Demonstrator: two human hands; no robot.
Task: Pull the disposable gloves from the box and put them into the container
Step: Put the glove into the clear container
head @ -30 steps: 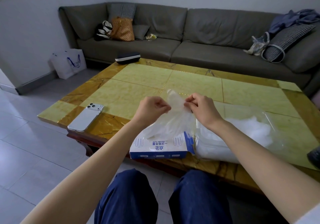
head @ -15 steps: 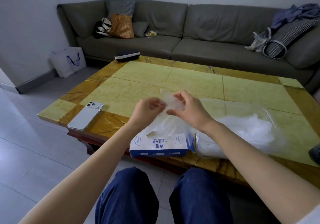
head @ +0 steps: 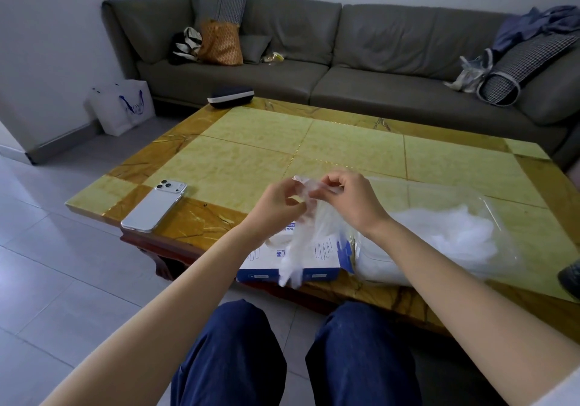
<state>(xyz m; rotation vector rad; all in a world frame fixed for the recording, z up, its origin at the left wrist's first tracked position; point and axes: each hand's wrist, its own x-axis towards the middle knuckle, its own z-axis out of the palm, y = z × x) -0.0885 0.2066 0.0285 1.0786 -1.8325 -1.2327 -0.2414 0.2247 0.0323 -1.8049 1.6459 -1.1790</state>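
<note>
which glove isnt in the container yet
The glove pinched by the left hand and right hand, hanging over the box. The other gloves lie piled in the clear container to its right.

On table near edge: glove box; container just right of it, gloves piled inside. Phone on near left corner, case on far left corner. Sofa behind table. Left hand, right hand above box, glove pinched between.
</note>
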